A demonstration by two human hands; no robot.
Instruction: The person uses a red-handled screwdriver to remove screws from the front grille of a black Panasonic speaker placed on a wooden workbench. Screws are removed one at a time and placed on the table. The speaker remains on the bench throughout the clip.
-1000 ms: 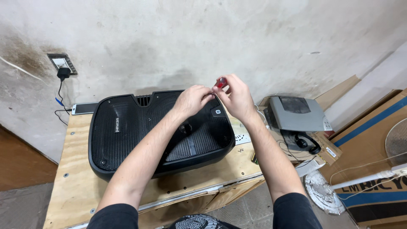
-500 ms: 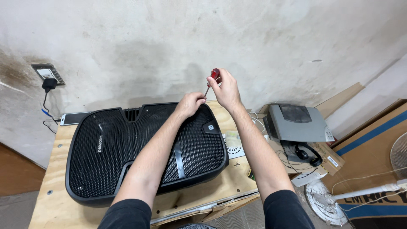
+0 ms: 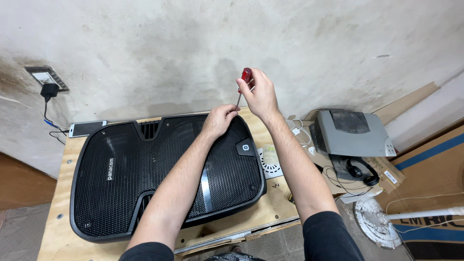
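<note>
Screwdriver (image 3: pixel 243 84) with a red handle stands nearly upright at the far edge of the black speaker (image 3: pixel 164 174), its long axis running from the handle up near the wall down to the tip at the grille's top rim, leaning slightly so the tip sits left of and below the handle. The right hand (image 3: pixel 261 94) is closed around that handle from the right — wrist bent, forearm stretching away from the body across the speaker's right end. The left hand (image 3: pixel 220 120) lies lower and nearer the tip, fingers curled and pinching the thin metal shaft just above the rim, its forearm laid diagonally over the mesh front. Both hands are thus gripping the same tool, right above left, the two almost touching.

The speaker lies flat on its back on the plywood bench (image 3: pixel 53 212), its long side left to right, filling most of the top. A phone (image 3: pixel 87 128) rests at the bench's back left corner, close to the speaker. To the right — off the bench — a grey device (image 3: pixel 355 133) sits on a cardboard box, with tangled cables beneath it.
</note>
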